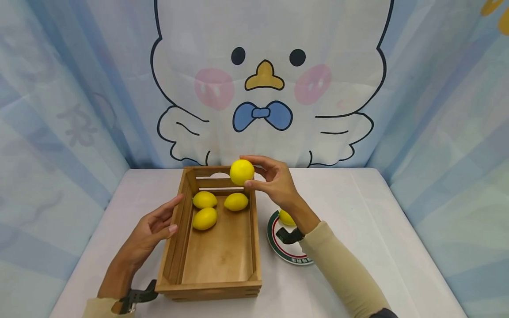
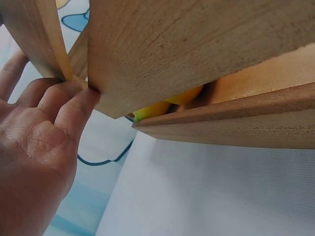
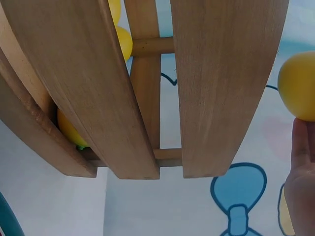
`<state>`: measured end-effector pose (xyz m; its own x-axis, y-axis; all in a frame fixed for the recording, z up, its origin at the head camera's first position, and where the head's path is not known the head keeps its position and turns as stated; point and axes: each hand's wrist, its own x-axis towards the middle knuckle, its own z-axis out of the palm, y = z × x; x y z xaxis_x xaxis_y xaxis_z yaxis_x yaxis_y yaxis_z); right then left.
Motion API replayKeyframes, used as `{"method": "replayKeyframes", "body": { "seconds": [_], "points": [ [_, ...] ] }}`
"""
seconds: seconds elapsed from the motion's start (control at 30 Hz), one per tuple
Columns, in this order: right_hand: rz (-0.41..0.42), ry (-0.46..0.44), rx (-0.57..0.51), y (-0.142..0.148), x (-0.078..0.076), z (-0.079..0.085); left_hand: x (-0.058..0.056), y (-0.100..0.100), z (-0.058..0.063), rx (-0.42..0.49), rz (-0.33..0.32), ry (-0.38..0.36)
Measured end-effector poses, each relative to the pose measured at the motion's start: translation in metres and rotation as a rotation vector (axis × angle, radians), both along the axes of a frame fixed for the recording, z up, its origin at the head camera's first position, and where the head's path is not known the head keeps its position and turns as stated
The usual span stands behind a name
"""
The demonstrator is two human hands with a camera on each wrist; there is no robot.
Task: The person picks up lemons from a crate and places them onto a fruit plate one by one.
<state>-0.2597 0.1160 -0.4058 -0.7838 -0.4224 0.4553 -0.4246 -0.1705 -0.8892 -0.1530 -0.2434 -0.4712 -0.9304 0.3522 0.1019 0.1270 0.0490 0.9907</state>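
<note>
Over the far right corner of a slatted wooden crate (image 1: 222, 256), my right hand (image 1: 274, 181) pinches a yellow lemon (image 1: 241, 172) between thumb and fingers. The held lemon (image 3: 300, 86) appears at the right edge of the right wrist view, outside the crate's slats (image 3: 221, 83). Inside the crate, toward its far end, lie three more lemons (image 1: 204, 219). My left hand (image 1: 149, 232) is at the crate's left side, its fingers loosely bent. In the left wrist view, the fingertips (image 2: 91, 96) touch the edge of a side slat (image 2: 147, 59).
Right of the crate, a white plate (image 1: 284, 251) with a green rim stands on the white-covered table (image 1: 358, 212). A lemon (image 1: 286, 218) on it is partly hidden by my right wrist. Behind the table hangs a curtain (image 1: 342, 35) with a cartoon figure.
</note>
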Motion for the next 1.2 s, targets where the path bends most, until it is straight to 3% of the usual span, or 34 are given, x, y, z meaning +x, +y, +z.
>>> {"method": "replayKeyframes", "body": {
  "seconds": [0.4,1.2],
  "points": [
    [-0.038,-0.021,-0.088,0.013,0.008,-0.008,0.0,0.001,0.001,-0.012,0.01,-0.017],
    [-0.127,-0.101,-0.154,0.036,0.024,-0.027,0.001,0.001,0.002,-0.012,0.013,-0.012]
  ]
}}
